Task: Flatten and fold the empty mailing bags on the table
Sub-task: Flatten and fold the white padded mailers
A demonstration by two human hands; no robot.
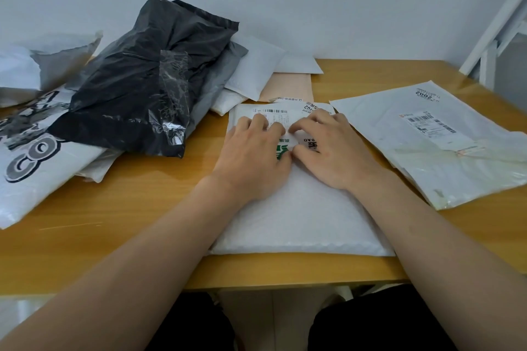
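A white padded mailing bag (299,219) with a barcode label and green and black print lies flat in front of me on the wooden table (137,202). My left hand (253,157) and my right hand (333,151) both press down on its far half, palms down with fingers spread, side by side and almost touching. Neither hand holds anything. The hands hide part of the label and the print.
A crumpled black bag (142,80) tops a pile of white and grey bags (34,168) at left. Small white mailers (256,71) and a beige envelope (288,85) lie behind. Flat white bags (427,139) lie at right. A white frame (496,37) stands at the far right.
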